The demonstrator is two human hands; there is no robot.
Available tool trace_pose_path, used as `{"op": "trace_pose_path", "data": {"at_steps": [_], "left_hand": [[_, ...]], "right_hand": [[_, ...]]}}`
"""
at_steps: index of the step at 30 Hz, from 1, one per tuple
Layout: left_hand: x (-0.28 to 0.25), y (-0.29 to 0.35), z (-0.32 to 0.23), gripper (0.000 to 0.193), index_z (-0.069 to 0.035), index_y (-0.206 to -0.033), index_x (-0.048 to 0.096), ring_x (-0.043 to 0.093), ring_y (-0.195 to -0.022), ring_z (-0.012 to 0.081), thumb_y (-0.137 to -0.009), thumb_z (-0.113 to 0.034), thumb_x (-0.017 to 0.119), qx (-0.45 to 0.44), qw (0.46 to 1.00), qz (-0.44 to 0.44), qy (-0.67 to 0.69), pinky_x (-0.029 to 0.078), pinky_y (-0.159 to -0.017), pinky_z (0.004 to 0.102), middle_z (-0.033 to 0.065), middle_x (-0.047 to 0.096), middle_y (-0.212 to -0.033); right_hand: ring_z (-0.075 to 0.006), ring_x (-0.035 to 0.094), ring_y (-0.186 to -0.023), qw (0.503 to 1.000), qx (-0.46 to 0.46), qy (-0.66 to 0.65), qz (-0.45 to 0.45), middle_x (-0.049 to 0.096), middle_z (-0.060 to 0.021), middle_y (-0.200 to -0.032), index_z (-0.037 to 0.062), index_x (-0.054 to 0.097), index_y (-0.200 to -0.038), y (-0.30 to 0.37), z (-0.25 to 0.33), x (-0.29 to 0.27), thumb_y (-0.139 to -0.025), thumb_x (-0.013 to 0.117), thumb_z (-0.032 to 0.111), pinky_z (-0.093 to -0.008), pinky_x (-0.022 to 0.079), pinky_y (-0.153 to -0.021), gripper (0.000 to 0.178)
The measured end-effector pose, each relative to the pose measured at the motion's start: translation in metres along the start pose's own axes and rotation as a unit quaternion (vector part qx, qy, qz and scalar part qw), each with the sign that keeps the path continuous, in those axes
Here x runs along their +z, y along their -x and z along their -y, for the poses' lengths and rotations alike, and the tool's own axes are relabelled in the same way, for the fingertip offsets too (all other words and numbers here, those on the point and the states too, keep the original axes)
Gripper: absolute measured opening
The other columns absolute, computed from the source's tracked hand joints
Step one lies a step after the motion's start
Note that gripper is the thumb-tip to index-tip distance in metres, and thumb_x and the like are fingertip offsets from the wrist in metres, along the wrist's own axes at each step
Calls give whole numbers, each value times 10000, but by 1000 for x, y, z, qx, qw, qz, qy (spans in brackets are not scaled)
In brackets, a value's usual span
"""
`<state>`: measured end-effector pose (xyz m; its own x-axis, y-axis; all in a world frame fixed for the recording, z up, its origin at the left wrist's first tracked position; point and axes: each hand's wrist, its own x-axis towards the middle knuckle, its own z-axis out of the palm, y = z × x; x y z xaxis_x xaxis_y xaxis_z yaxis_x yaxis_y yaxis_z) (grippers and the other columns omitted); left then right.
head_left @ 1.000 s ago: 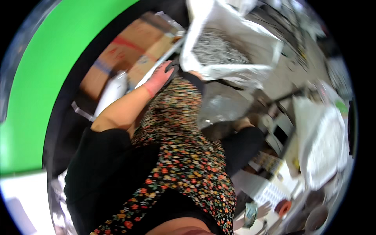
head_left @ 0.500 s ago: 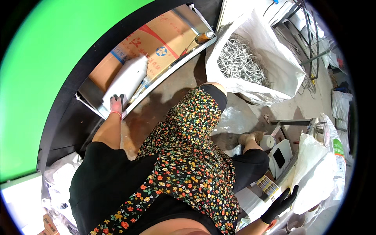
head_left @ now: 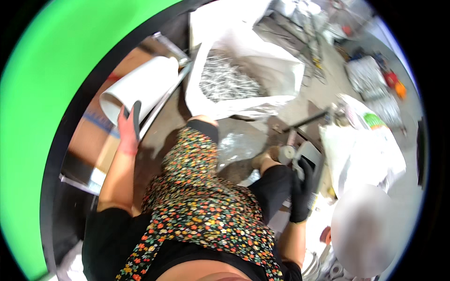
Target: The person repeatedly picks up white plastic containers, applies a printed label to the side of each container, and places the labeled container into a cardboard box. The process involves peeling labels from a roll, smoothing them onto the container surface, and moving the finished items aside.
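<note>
Our left hand (head_left: 129,129), pink-gloved, points upward, fingers straight at lower side of white tube (head_left: 146,84) lying over cardboard (head_left: 89,133); hold on it, we cannot tell. Our right hand (head_left: 302,192), black-gloved, blurred beside leg; grip unclear. Green label (head_left: 374,121) on white bag (head_left: 358,157) unreadable. White sack (head_left: 281,70) holds thin metal pieces (head_left: 227,82).

A black short-sleeved top is worn; the left sleeve (head_left: 110,234) is loose and plain. The top is covered in front by an apron (head_left: 211,201), printed on a black ground with small orange, red, yellow and white flowers. The apron is carried by a shoulder strap (head_left: 137,260) of the same print. The left hand (head_left: 127,125) is covered by a pink glove with dark grey parts, the right hand (head_left: 301,189) by a black glove. Black trousers (head_left: 272,185) are worn below. Footwear is blurred.
</note>
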<state>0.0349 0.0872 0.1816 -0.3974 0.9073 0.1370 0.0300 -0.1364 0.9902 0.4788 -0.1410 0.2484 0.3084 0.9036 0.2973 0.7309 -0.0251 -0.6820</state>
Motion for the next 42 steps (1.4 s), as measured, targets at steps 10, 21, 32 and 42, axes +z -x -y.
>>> {"op": "trace_pose_path", "data": {"at_steps": [10,21,32,42], "left_hand": [[50,107,-109,433,70,-1265,498,578,-1052,219,-841,-6,537,13,903,429,7,464,-895,334,136,595,-1175],[48,119,-120,419,44,-1219,525,585,-977,167,-804,-11,548,-155,863,480,25,465,-850,288,90,615,-1101],[91,94,-68,830,45,-1436,263,392,-1300,327,-775,-170,716,189,825,493,-201,306,-1082,380,215,403,-1394],[138,134,-114,801,33,-1289,440,446,-1233,437,-608,-190,800,396,656,633,-106,357,-1053,493,239,461,-1318]], "right_hand": [[-238,528,-1139,939,15,179,-294,541,-151,-1256,-8,480,-1273,30,-35,38,-988,463,177,-355,424,-977,340],[-211,602,-1046,761,221,-528,-306,631,-115,-1150,17,581,-1197,58,-13,8,-1029,313,292,-356,463,-928,418],[-345,561,-702,947,-140,214,-197,566,-158,-834,31,534,-1044,61,-4,7,-807,673,125,-418,452,-709,291],[-258,572,-1000,918,-388,81,25,614,-84,-988,107,663,-936,-5,85,48,-710,670,324,-477,427,-941,313]]}}
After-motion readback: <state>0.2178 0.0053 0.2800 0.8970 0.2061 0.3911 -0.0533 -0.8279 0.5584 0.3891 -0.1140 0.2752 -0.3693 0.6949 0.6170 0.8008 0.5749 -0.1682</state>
